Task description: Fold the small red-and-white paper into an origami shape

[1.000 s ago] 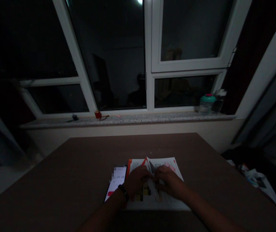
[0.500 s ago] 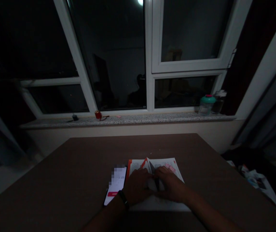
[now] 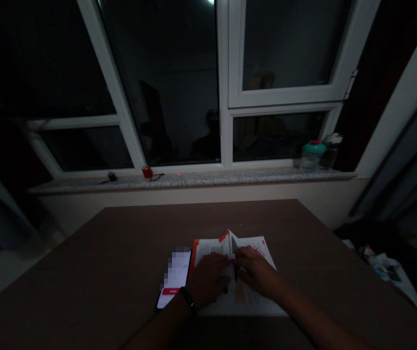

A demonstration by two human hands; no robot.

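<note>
A printed booklet [image 3: 259, 307] with orange edging lies open on the brown table, partly hidden under both hands. Near its middle a page [image 3: 232, 239] stands up in a raised fold. My left hand [image 3: 210, 276], with a dark band at the wrist, rests on the left side of the booklet, fingers stretched toward the fold and thumb apart. On the other side, my right hand [image 3: 255, 270] has its fingers bent against the raised page and seems to pinch it. A lit phone [image 3: 177, 278] lies beside the booklet's left edge.
The brown table [image 3: 121, 253] reaches to the wall under a window. On the stone sill [image 3: 208, 179] stand a red container [image 3: 147, 171], a small dark bottle [image 3: 112, 176] and a teal-lidded cup [image 3: 312, 154] beside a clear bottle [image 3: 332, 146]. Papers [image 3: 387, 272] lie at the right.
The page fold now stands higher and shows more of itself between the hands. The left thumb and the right hand's lower fingers have drawn apart, uncovering more print.
</note>
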